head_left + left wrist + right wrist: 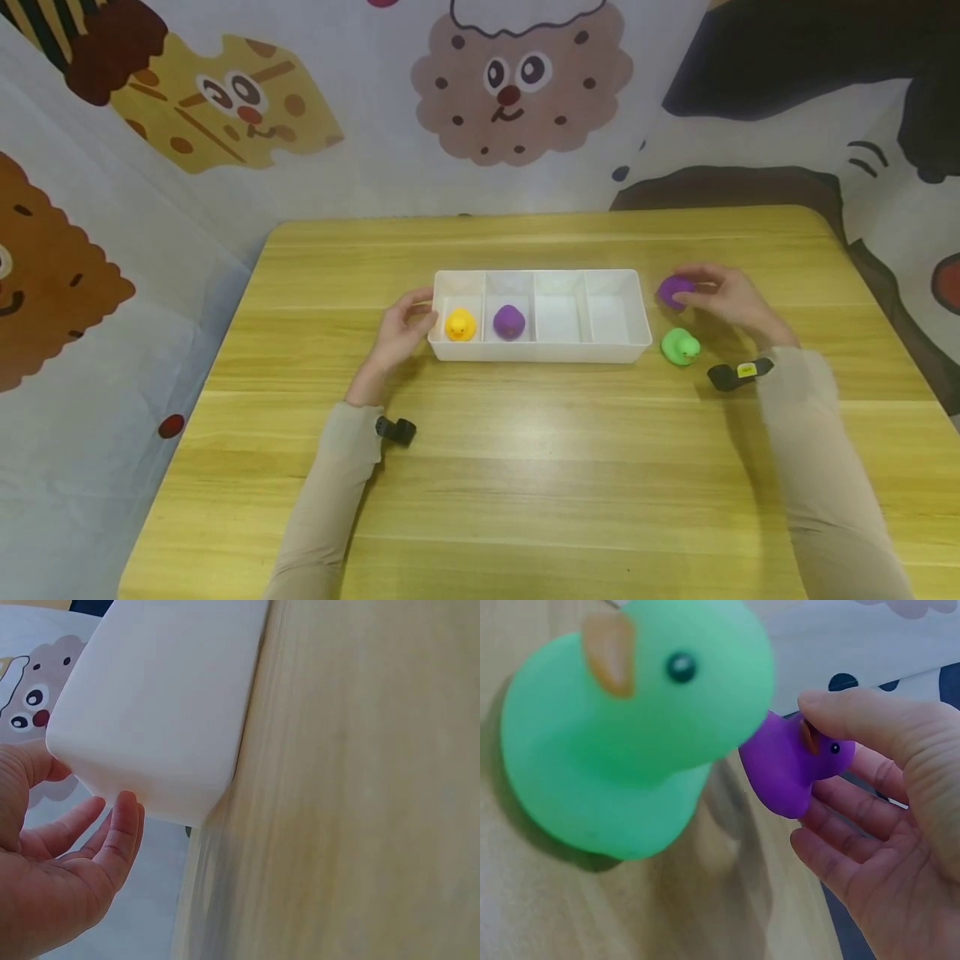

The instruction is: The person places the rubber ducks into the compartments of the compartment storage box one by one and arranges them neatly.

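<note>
A white box (540, 353) with several compartments stands mid-table. Its left end is gripped by my left hand (397, 333); the left wrist view shows the thumb at the rim and fingertips against the end wall (142, 791). A yellow rubber duck (460, 327) sits in the leftmost compartment, a purple one (509, 323) in the compartment beside it. Right of the box, my right hand (731, 296) pinches another purple rubber duck (776, 769) between thumb and fingers. Nearer to me, a green rubber duck (677, 347) sits on the table, looming large in the right wrist view.
The wooden table (525, 483) ends at the back against a cloth (360, 183) printed with cartoon food faces. Each wrist wears a small black camera, the left one (396, 431) and the right one (726, 377), just above the table in the head view.
</note>
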`<state>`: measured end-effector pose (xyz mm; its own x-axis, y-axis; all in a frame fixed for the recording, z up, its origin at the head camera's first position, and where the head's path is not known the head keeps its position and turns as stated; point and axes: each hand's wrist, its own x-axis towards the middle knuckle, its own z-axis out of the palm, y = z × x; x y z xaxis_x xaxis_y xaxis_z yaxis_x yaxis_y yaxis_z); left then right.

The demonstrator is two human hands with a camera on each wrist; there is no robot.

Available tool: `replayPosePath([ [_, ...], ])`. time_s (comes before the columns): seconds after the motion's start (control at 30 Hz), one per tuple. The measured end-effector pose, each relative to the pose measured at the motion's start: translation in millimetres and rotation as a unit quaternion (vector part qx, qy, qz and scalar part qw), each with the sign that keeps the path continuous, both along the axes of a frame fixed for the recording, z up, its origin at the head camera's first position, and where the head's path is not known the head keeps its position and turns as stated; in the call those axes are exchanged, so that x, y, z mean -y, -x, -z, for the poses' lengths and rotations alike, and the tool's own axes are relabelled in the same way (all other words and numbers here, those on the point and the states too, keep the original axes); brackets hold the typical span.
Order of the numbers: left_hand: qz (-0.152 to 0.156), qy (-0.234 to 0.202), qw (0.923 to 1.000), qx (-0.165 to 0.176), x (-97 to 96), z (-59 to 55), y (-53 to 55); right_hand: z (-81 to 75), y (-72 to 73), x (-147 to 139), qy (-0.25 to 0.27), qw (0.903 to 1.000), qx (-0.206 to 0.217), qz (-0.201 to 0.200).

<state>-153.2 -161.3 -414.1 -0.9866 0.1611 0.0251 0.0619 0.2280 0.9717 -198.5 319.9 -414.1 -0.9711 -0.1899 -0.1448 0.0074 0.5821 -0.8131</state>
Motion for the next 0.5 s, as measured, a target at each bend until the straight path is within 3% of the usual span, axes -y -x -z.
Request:
replayPosePath([
  [0.2,-0.008,0.001,1.0,-0.003,3.4,17.0,8.0,-6.8,-2.2,1.1,0.006,0.9997,-0.021,0.008],
  [0.47,-0.012,0.008,0.9998,-0.013,3.7,19.9,8.4,-17.6,-2.7,2.7,0.007,0.9987,-0.051,0.001],
  [0.5,-0.011,0.006,0.9999,-0.01,2.7,16.0,7.0,-19.1,-2.5,3.2,0.003,0.9984,-0.057,0.001],
])
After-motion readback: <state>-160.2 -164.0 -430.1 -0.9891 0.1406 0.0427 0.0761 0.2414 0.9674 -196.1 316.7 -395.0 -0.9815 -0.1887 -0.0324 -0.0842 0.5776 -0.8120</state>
